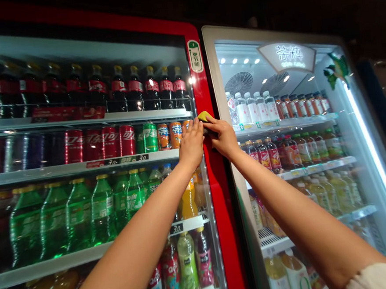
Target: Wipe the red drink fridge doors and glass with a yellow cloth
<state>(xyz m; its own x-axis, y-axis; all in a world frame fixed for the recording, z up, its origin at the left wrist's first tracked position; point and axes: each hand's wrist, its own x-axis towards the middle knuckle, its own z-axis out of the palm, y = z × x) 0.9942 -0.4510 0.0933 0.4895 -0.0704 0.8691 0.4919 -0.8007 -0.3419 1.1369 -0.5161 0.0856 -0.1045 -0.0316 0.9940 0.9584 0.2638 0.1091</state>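
Both arms reach up and forward to the red door frame (212, 183) of the left drinks fridge. My left hand (192, 145) lies flat with its fingers stretched out at the right edge of the glass, just beside the frame. Against the red frame, my right hand (223, 135) is closed on a yellow cloth (204, 116), which shows above its fingers; a dark part shows below them. The fingertips of the two hands are close together.
Behind the left glass are shelves of cola bottles (135, 87), cans (110, 143) and green bottles (103, 208). At the right stands a second fridge with a pale frame (212, 72), a lit sign (288, 57) and bottled drinks. A narrow dark gap separates the fridges.
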